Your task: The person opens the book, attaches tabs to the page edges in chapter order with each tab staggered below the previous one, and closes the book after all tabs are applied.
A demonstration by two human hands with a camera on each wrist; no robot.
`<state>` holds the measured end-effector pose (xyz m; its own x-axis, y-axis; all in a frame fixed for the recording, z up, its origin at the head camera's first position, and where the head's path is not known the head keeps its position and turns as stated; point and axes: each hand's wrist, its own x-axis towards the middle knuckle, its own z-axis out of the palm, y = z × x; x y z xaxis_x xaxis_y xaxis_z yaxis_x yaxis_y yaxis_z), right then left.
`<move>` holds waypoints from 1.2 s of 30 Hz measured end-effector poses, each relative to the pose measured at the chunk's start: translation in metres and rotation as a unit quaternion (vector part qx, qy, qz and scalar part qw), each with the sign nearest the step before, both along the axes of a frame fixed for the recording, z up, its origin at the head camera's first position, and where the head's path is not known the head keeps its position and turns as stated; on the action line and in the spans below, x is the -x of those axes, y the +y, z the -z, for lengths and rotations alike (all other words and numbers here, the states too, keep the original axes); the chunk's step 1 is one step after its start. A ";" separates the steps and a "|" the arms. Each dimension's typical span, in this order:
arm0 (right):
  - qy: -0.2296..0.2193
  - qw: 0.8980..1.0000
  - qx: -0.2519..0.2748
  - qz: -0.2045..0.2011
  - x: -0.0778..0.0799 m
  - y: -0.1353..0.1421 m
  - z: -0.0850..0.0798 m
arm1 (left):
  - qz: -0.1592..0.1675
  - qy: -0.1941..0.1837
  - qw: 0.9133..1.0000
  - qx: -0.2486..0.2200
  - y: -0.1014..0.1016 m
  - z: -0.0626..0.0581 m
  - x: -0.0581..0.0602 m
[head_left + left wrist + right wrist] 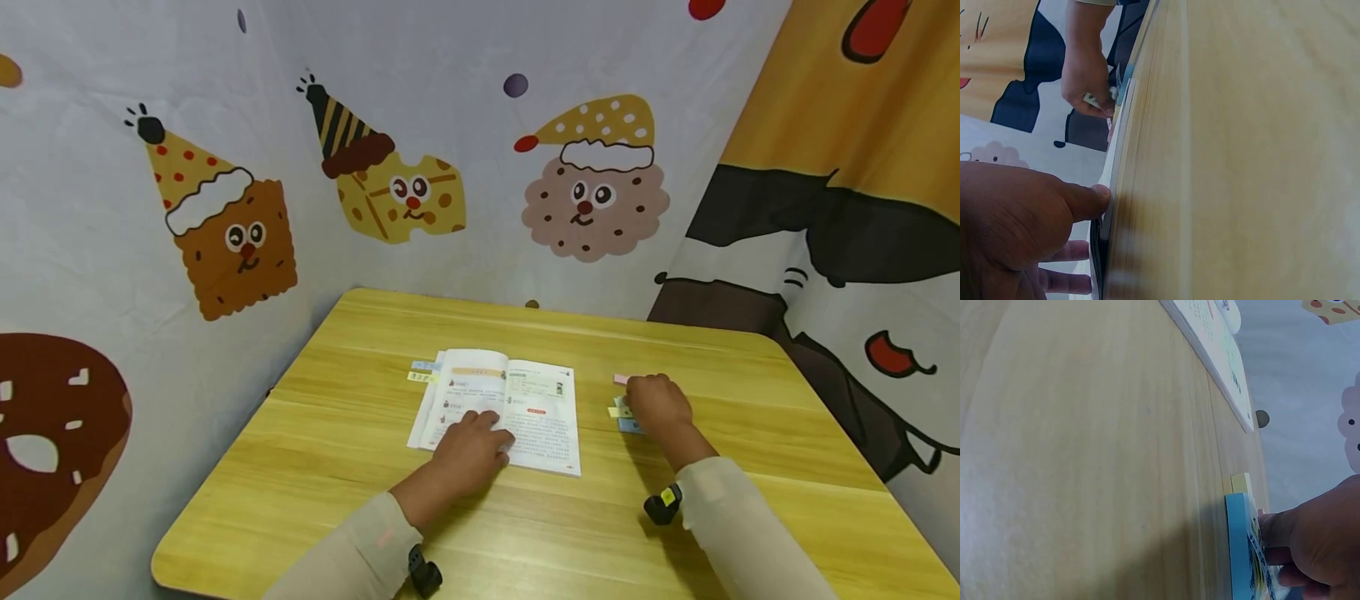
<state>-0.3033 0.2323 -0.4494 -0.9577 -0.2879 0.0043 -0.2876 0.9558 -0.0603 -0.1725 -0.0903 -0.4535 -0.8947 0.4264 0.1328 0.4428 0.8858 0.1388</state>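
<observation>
An open book point(543, 442) with printed pages lies on the table. My left hand point(471, 454) rests on its lower middle, fingers spread over the pages; in the left wrist view the thumb point(1094, 200) lies at the book's edge. Blue and yellow sticky notes point(422, 377) stick out from the left side of the book. To the right, my right hand point(660, 406) bends its fingers over small sticky note pads: pink point(620, 379), yellow point(615, 412) and blue point(630, 426). It pinches a pale sticky note point(1091, 99), mostly hidden by the fingers.
The yellow wood-grain table point(337, 500) has rounded corners. A white curtain point(450, 50) with cartoon prints hangs behind it and along the left and right sides. Black wrist cameras point(663, 504) sit at both sleeves.
</observation>
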 end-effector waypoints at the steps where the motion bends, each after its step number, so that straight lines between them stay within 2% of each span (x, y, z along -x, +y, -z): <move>1: -0.012 1.000 0.011 0.009 0.001 0.000 0.000 | -0.001 -0.002 1.000 0.002 0.000 0.000 0.000; 5: -0.050 0.997 0.042 0.042 0.002 0.001 0.001 | -0.002 -0.002 1.000 0.002 0.000 0.001 0.000; 10: -0.072 0.994 0.059 0.059 -0.001 0.000 -0.002 | -0.002 -0.005 1.000 0.003 0.001 0.001 0.000; 16: -0.103 0.990 0.081 0.052 -0.005 -0.003 -0.010 | -0.003 -0.006 1.000 0.003 0.001 0.001 0.000; 21: -0.148 0.983 0.094 0.048 -0.005 -0.003 -0.019 | -0.004 -0.006 1.000 0.002 0.002 0.003 0.000; 25: -0.171 0.980 0.099 0.032 -0.004 -0.004 -0.023 | -0.005 -0.008 1.000 -0.001 0.002 0.003 0.001; 29: -0.176 0.979 0.099 0.020 -0.006 -0.005 -0.024 | -0.005 -0.009 1.000 -0.001 0.001 0.001 0.001; 34: -0.158 0.978 0.129 0.044 -0.011 -0.005 -0.024 | -0.003 -0.010 1.000 -0.001 0.002 0.000 0.000; 36: -0.137 0.978 0.147 0.056 -0.013 -0.005 -0.025 | -0.002 -0.008 1.000 -0.002 0.002 0.000 0.000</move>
